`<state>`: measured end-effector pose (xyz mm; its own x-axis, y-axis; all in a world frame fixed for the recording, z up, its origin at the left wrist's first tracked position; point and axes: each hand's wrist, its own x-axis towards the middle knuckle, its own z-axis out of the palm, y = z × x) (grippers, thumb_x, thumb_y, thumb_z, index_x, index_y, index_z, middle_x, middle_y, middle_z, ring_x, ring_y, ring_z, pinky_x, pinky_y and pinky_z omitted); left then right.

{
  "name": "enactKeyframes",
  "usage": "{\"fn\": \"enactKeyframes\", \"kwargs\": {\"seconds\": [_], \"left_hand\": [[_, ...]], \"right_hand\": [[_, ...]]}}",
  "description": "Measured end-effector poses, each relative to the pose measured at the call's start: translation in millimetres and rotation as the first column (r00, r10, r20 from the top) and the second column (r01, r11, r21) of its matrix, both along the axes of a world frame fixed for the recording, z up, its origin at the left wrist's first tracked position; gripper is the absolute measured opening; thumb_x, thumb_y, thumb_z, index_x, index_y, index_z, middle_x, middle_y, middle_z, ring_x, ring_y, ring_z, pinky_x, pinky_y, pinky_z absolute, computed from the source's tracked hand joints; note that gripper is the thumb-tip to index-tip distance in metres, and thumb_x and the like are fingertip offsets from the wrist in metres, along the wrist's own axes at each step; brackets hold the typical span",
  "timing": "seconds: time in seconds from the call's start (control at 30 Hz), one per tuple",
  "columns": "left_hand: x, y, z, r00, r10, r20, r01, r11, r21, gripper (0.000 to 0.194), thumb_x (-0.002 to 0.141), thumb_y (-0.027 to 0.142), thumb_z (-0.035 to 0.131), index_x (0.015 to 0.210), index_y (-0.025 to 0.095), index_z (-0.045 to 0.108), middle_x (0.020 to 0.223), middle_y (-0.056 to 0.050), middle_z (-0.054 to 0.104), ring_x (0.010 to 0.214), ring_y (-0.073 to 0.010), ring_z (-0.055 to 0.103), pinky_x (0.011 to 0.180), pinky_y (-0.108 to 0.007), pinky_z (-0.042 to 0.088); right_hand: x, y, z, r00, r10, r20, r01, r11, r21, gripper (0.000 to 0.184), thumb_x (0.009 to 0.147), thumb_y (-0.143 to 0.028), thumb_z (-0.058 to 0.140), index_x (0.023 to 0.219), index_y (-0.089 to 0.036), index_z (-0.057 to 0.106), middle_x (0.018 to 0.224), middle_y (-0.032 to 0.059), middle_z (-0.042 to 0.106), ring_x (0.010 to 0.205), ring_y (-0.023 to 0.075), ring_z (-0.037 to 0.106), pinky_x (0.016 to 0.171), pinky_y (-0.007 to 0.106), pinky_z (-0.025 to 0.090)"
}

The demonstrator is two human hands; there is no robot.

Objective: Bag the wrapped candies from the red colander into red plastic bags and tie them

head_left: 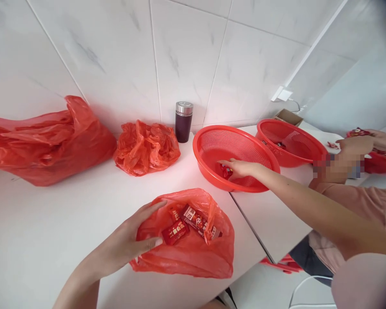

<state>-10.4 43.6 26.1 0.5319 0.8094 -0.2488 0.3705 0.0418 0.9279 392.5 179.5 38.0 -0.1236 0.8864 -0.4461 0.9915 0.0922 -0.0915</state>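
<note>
My left hand (135, 240) rests at the left side of an opened red plastic bag (193, 262), its thumb and fingers spread apart at the bag's mouth. Inside the bag lie a dark red wrapped snack bar (197, 221) and a smaller red snack packet (176, 232), with part of another packet behind it. Over to the right, my right hand (241, 168) is down in a red perforated basket (209, 169). Its fingers close around a small red snack packet (226, 171), which they partly cover.
A crumpled heap of red bags (146, 148), a fuller red bag (51, 146) and a dark tumbler (183, 122) stand along the tiled wall. A second red basket (289, 146) sits farther right, near a co-worker's hands (357, 146) holding packets. A seam (251, 225) divides the tables.
</note>
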Motion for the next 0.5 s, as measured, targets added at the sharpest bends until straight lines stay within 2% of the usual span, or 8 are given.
{"fn": "enactKeyframes", "kwargs": {"seconds": [0.1,0.17,0.23,0.3,0.33,0.4,0.47,0.5], "left_hand": [[0,1,0.2,0.999,0.007,-0.046,-0.006,0.999,0.039,0.066,0.084,0.035,0.063,0.145,0.041,0.039,0.157,0.002,0.033,0.135,-0.0322,0.043,0.103,-0.041,0.048],[-1,2,-0.7,0.996,0.022,-0.087,-0.016,0.997,0.07,0.066,0.084,0.04,0.063,0.145,0.04,0.038,0.158,0.002,0.03,0.138,-0.0323,0.039,0.105,-0.041,0.045],[-2,2,-1.7,0.994,0.045,-0.104,-0.037,0.997,0.074,0.067,0.084,0.043,0.063,0.146,0.039,0.037,0.157,0.0,0.032,0.138,-0.0327,0.038,0.108,-0.044,0.042],[-2,3,-1.9,0.995,0.061,-0.082,-0.058,0.997,0.044,0.068,0.085,0.043,0.062,0.147,0.038,0.035,0.155,-0.001,0.035,0.137,-0.0325,0.04,0.108,-0.045,0.042],[-2,3,-1.8,0.996,0.063,-0.059,-0.063,0.998,0.018,0.067,0.085,0.042,0.062,0.147,0.038,0.034,0.155,-0.001,0.036,0.136,-0.0318,0.041,0.108,-0.044,0.043],[-2,4,-1.2,0.998,0.066,-0.018,-0.067,0.997,-0.039,0.066,0.086,0.042,0.061,0.147,0.038,0.034,0.154,-0.001,0.037,0.134,-0.0298,0.044,0.106,-0.041,0.045],[-2,4,-0.6,0.997,0.076,-0.005,-0.076,0.995,-0.065,0.066,0.086,0.043,0.061,0.147,0.036,0.034,0.154,-0.001,0.038,0.134,-0.0285,0.044,0.105,-0.038,0.046],[-2,4,-0.5,0.996,0.084,-0.007,-0.084,0.995,-0.062,0.067,0.086,0.043,0.062,0.147,0.035,0.035,0.154,-0.001,0.038,0.135,-0.0284,0.043,0.106,-0.038,0.045]], "right_hand": [[-9,0,-1.2,0.995,0.052,-0.089,-0.058,0.997,-0.057,0.062,0.07,-0.026,0.075,0.129,-0.03,0.055,0.11,0.0089,0.059,0.085,0.0236,0.063,0.071,0.033,0.05],[-11,2,4.4,0.988,0.062,-0.141,-0.074,0.994,-0.082,0.051,0.068,-0.022,0.075,0.117,-0.026,0.06,0.1,0.0061,0.061,0.077,0.0204,0.062,0.066,0.03,0.05],[-14,2,16.5,0.98,0.057,-0.188,-0.071,0.995,-0.064,0.05,0.072,-0.023,0.073,0.119,-0.025,0.056,0.102,0.0058,0.062,0.076,0.0181,0.062,0.064,0.027,0.05],[-23,-5,35.5,0.936,0.056,-0.348,-0.05,0.998,0.024,0.051,0.081,-0.027,0.065,0.129,-0.026,0.047,0.112,0.007,0.059,0.082,0.0168,0.062,0.065,0.026,0.052],[-32,-13,46.8,0.884,0.074,-0.462,-0.044,0.996,0.076,0.052,0.084,-0.028,0.062,0.133,-0.027,0.043,0.117,0.0073,0.057,0.086,0.0165,0.062,0.067,0.026,0.053],[-56,-37,69.6,0.706,0.156,-0.691,-0.069,0.986,0.151,0.053,0.087,-0.03,0.06,0.135,-0.029,0.04,0.123,0.0065,0.055,0.092,0.0161,0.063,0.07,0.027,0.055],[-87,-66,86.0,0.553,0.25,-0.795,-0.212,0.965,0.156,0.055,0.085,-0.028,0.063,0.136,-0.03,0.042,0.12,0.0036,0.058,0.092,0.0149,0.063,0.075,0.028,0.055],[-104,-81,89.4,0.501,0.287,-0.816,-0.321,0.938,0.133,0.057,0.083,-0.027,0.066,0.136,-0.031,0.043,0.12,0.0022,0.059,0.09,0.0138,0.064,0.076,0.026,0.055]]}}
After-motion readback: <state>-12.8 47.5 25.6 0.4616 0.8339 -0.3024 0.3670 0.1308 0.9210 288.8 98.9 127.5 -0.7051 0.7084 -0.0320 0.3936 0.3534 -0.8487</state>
